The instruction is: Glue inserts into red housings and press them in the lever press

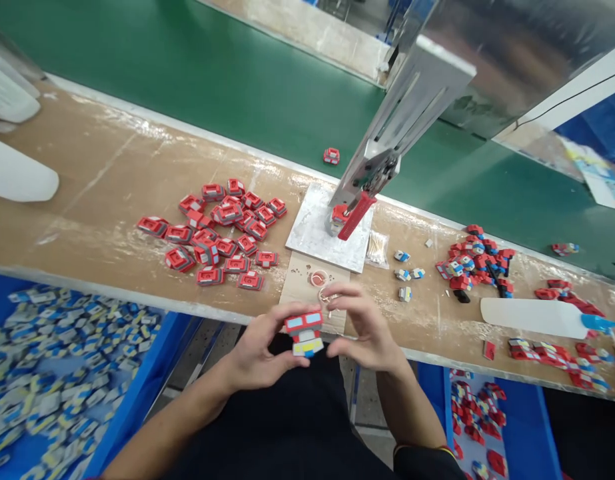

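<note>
Between the thumb and fingers of my left hand (262, 343) is a small toy piece (306, 332), red with pale blue windows on top and grey, yellow and blue below. To its right, my right hand (362, 327) is spread with its fingers apart and nothing in them. Just beyond my hands, a round container of red paste (318, 278) sits on a piece of cardboard (292, 293). Behind it stands a metal press (377, 167) with a red handle and a white base plate (307, 230); a red part rests under the press.
Red parts (230, 213) are heaped left of the press, more assembled pieces (480, 260) lie to the right beside a white bottle (532, 317). Blue bins (172, 347) flank my body. A green belt (237, 87) runs behind.
</note>
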Motion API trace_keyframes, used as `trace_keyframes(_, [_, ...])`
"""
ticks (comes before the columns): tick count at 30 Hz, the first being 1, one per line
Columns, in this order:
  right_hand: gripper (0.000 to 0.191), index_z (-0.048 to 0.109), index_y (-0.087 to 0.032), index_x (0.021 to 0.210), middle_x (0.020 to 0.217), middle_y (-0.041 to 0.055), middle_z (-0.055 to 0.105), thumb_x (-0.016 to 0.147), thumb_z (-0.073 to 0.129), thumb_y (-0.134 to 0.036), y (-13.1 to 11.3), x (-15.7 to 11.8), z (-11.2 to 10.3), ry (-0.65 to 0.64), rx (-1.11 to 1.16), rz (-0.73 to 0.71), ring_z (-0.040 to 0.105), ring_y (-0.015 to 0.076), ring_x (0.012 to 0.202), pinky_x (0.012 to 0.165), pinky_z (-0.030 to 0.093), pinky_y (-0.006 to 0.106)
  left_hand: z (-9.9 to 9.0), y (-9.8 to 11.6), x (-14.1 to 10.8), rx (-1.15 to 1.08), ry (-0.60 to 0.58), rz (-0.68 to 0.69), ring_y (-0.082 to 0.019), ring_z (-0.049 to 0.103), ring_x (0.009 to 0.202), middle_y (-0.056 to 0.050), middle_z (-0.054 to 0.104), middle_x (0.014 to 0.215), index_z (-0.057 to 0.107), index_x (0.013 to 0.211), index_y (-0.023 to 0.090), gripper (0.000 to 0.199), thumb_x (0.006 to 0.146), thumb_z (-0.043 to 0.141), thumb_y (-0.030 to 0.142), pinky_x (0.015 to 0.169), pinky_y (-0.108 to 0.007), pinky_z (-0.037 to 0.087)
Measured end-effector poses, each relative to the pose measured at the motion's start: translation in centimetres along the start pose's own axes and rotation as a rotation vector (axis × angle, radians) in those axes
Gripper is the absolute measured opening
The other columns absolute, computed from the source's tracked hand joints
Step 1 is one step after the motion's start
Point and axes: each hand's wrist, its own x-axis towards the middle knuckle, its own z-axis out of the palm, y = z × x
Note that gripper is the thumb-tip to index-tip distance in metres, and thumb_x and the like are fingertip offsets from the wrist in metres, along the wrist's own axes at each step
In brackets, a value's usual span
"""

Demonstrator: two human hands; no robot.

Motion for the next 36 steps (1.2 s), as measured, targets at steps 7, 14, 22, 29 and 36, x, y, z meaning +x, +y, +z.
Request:
trace_keyframes(7, [0.041, 0.071, -0.031, 0.13, 0.141, 0.0134, 0.066, 0.101, 0.069, -0.061, 4.4, 5.6, -4.4, -0.084, -0.341, 0.109, 0.068, 0.027, 0.122, 0.087, 0.066, 0.044, -4.1, -0.3, -0.3, -0.221, 0.391, -0.149, -0.03, 0.086, 0.099, -0.016, 0.086, 0.114, 0.078, 0.12, 0.019, 0.062, 0.071, 0.101, 0.05, 0.089, -0.034, 0.07])
trace_keyframes(14, [0.066, 0.068, -0.036, 0.139, 0.138, 0.0013, 0.077, 0.096, 0.054, -0.084, -0.9, 13.2, -8.6, -0.089, 0.047, -0.158, 0.079, 0.0179, 0.108, 0.079, 0.066, 0.034, -5.1, 1.3, -0.3, -0.301, 0.524, -0.231, -0.03, 0.086, 0.093, -0.015, 0.087, 0.106, 0.081, 0.108, 0.019, 0.065, 0.057, 0.107, 0.051, 0.085, -0.035, 0.07])
trace_keyframes(22, [0.05, 0.071, -0.025, 0.103, 0.106, 0.0069, 0.074, 0.093, 0.067, -0.074, 3.9, 13.7, -7.0, 0.621, -0.188, 0.089, 0.072, 0.0228, 0.098, 0.085, 0.061, 0.041, -6.4, 0.9, -0.4, -0.472, 0.619, -0.275, -0.024, 0.083, 0.081, -0.001, 0.084, 0.096, 0.081, 0.107, 0.032, 0.066, 0.05, 0.109, 0.051, 0.07, -0.029, 0.071])
trace_keyframes(29, [0.062, 0.07, -0.02, 0.106, 0.107, 0.0108, 0.077, 0.069, 0.084, -0.069, 12.3, 9.8, -1.2, 0.365, -0.153, 0.535, 0.068, 0.0244, 0.092, 0.078, 0.057, 0.039, -7.5, -0.3, 0.9, -0.474, 0.577, -0.301, -0.019, 0.081, 0.084, 0.0, 0.083, 0.108, 0.081, 0.109, 0.035, 0.062, 0.055, 0.109, 0.028, 0.071, -0.023, 0.068])
trace_keyframes(36, [0.046, 0.07, -0.017, 0.099, 0.086, 0.0061, 0.077, 0.084, 0.079, -0.06, 13.7, 9.3, -11.9, 0.216, -0.286, 0.733, 0.07, 0.02, 0.078, 0.068, 0.057, 0.033, -7.3, 0.5, 0.2, -0.339, 0.687, -0.445, -0.019, 0.08, 0.092, 0.002, 0.084, 0.107, 0.078, 0.111, 0.035, 0.056, 0.062, 0.105, 0.031, 0.078, -0.022, 0.068])
